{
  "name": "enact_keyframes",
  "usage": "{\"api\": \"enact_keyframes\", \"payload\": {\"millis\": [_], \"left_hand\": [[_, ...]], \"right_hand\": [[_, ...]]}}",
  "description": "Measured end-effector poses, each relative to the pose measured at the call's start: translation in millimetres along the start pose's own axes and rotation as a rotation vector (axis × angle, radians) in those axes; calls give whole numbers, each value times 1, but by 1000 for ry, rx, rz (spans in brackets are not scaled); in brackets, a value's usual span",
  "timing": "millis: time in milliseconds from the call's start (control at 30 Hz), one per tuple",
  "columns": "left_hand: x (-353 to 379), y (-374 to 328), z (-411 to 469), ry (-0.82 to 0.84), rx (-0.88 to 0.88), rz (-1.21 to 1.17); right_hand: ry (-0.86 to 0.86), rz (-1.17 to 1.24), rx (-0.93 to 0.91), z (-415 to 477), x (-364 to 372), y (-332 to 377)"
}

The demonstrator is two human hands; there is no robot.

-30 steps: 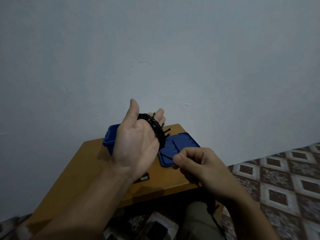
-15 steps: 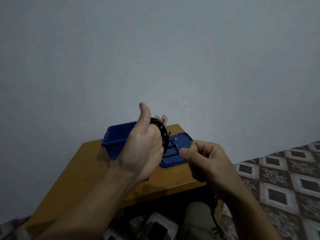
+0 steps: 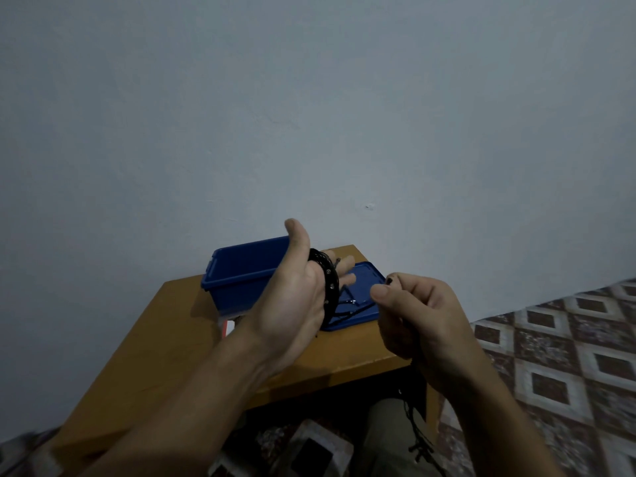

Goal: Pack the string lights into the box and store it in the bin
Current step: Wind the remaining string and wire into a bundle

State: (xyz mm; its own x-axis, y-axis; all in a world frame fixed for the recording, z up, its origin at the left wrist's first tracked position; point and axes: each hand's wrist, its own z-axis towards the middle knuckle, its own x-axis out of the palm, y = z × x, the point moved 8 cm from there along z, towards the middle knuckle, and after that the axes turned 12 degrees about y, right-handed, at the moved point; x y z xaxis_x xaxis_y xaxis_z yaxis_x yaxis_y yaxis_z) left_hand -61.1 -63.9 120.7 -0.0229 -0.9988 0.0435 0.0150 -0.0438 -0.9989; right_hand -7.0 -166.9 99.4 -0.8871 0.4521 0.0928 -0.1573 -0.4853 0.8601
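Observation:
Black string lights are wound in a coil around my left hand, which is raised above the table with thumb up and fingers straight. My right hand pinches the loose strand between thumb and forefinger, just right of the coil; the strand runs taut between both hands. More of the strand hangs down past my right wrist, below the table edge. The open blue bin stands behind my left hand. A small white and red box peeks out beneath my left wrist, mostly hidden.
The bin's blue lid lies flat on the wooden table, right of the bin. A plain wall stands right behind the table. Patterned floor tiles lie to the right. My knee is below the table's front edge.
My right hand has moved right and slightly up with the strand. My left hand has turned and shifted right, so more of the blue bin shows.

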Motion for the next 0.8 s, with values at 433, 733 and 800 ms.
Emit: {"api": "enact_keyframes", "payload": {"millis": [433,733,800], "left_hand": [[4,9,-2,51,-177,243],[10,21,-7,291,-275,295],[8,22,-6,294,-271,288]], "right_hand": [[16,-215,-114,-1,11,15],[-120,-337,-140,0,-3,12],[-154,-358,-144,-1,-5,13]]}}
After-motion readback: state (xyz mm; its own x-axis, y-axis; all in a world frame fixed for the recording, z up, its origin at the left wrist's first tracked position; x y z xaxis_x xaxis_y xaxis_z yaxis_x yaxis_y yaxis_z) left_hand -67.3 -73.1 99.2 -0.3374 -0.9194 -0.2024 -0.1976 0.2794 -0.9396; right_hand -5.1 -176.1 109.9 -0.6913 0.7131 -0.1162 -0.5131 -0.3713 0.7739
